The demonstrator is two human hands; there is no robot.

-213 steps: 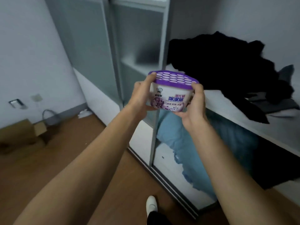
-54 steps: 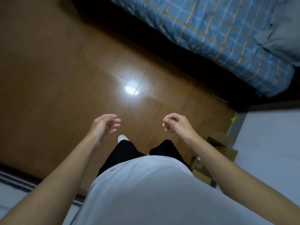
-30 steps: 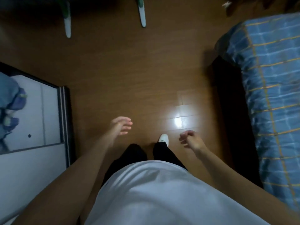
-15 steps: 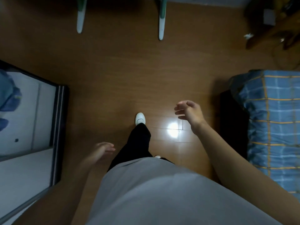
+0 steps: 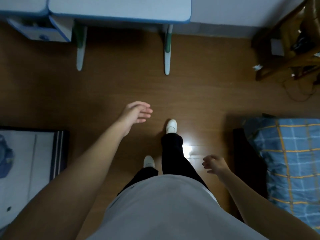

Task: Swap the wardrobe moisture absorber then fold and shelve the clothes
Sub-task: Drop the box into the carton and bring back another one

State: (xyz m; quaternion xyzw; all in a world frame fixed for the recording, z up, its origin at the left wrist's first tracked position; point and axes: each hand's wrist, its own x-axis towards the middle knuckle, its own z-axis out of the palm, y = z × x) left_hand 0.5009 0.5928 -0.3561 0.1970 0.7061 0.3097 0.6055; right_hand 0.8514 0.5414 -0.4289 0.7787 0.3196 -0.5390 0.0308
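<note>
Blue garment (image 5: 6,158) far from left hand (image 5: 136,112)

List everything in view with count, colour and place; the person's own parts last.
desk: one, pale blue top, top centre
drawer unit: one, white and blue, top left
wooden furniture: one, brown, top right
bed cover: one, blue checked, right
wardrobe base: one, white, left
blue cloth: one, in wardrobe, left edge
floor: brown wood
shoes: two, white, centre
trousers: black, centre
shirt: pale grey, bottom
left hand: open, empty, centre
right hand: loosely curled, empty, lower right
</note>
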